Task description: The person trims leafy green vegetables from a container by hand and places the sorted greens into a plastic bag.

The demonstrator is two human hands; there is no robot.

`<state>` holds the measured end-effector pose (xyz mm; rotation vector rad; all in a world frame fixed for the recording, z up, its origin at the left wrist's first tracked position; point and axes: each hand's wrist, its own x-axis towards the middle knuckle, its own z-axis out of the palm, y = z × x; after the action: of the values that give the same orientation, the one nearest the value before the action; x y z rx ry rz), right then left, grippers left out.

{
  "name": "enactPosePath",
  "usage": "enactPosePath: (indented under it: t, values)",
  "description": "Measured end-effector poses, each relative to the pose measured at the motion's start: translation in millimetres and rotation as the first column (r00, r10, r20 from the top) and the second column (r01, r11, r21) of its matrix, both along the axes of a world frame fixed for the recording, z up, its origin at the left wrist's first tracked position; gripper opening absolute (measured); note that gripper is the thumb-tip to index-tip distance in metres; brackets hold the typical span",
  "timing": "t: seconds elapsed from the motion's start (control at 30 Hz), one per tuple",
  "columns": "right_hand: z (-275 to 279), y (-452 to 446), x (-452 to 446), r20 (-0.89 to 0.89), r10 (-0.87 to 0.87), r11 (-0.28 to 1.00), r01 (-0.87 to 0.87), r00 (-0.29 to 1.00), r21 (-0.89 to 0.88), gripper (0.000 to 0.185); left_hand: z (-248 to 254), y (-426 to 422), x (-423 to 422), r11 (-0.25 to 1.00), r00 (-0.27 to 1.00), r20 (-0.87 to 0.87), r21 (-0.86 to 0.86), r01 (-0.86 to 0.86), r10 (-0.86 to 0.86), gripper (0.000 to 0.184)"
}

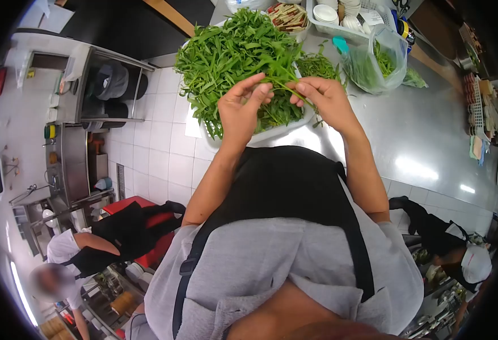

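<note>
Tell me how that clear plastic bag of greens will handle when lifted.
The bag will probably sag, being thin, crumpled film. It looks light for its size, since leafy greens show inside.

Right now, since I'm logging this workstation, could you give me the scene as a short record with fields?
Right grip: right hand pinching a leafy sprig
Left grip: left hand beside the sprig, fingers curled; contact unclear
Main container: white tray, heaped with greens
Right of tray: smaller heap of greens, then clear plastic bag with greens inside
Surface: shiny metal worktop
Others nearby: two people, one either side in view
</note>
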<state>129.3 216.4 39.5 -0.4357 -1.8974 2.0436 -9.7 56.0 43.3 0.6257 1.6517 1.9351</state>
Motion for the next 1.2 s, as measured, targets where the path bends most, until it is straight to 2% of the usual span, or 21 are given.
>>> enactPosePath:
  t: [0.13, 0.33, 0.5, 0.67, 0.83, 0.93, 1.03, 1.1, 1.17, 1.2]
  values:
    - [-8.6, -3.2, 5.6, 0.005, 0.049, 0.994, -0.048, 0.999, -0.101, 0.032, -15.5, -0.9, -3.8, 0.999, 0.994, 0.107, 0.039, -0.029, 0.025, 0.024]
    - [-15.4, -9.5, 12.0, 0.081, 0.053, 0.993, -0.043, 0.995, -0.113, 0.029, -20.1, 1.5, -4.3, 0.99, 0.992, 0.077, 0.096, -0.102, 0.095, 0.019]
    - [-17.6, -10.4, 22.1, 0.109, 0.051, 0.992, -0.038, 0.993, -0.12, 0.024, -21.7, -2.9, -4.9, 0.994, 0.998, 0.057, 0.111, 0.015, -0.021, 0.026]
    - [-26.0, 2.1, 34.5, 0.044, -0.091, 0.987, 0.096, 0.995, -0.127, 0.021, -19.5, -6.5, -2.7, 0.986, 0.996, 0.073, 0.165, 0.041, -0.053, 0.031]
    - [-33.6, 27.1, 55.2, 0.042, -0.274, 0.956, 0.277, 0.961, -0.096, 0.02, -29.7, -32.0, -10.7, 1.0, 1.0, 0.015, 0.013, 0.026, -0.026, 0.028]
    - [-30.0, 48.1, 68.2, 0.013, -0.385, 0.92, 0.385, 0.923, -0.068, 0.02, -40.4, -46.7, -11.6, 1.0, 1.0, 0.014, -0.011, -0.025, 0.025, 0.024]
    - [-21.5, 54.6, 73.3, -0.021, -0.443, 0.896, 0.441, 0.896, -0.06, 0.02, -30.3, -48.4, -9.0, 0.994, 0.999, -0.009, -0.104, 0.045, -0.046, 0.022]
    - [-11.2, 45.1, 66.5, -0.04, -0.477, 0.878, 0.478, 0.878, 0.024, 0.021, -8.6, -35.0, -2.6, 0.96, 0.966, -0.012, -0.114, 0.256, -0.259, 0.024]
    - [-4.2, 30.0, 51.4, -0.089, -0.489, 0.863, 0.496, 0.868, 0.096, 0.02, 8.3, -11.9, 1.8, 0.865, 0.87, -0.058, -0.158, 0.477, -0.49, 0.026]
    - [-1.9, 21.3, 43.3, -0.124, -0.494, 0.852, 0.507, 0.861, 0.127, 0.019, 9.0, 3.6, 11.6, 0.862, 0.865, -0.002, -0.082, 0.5, -0.502, 0.029]
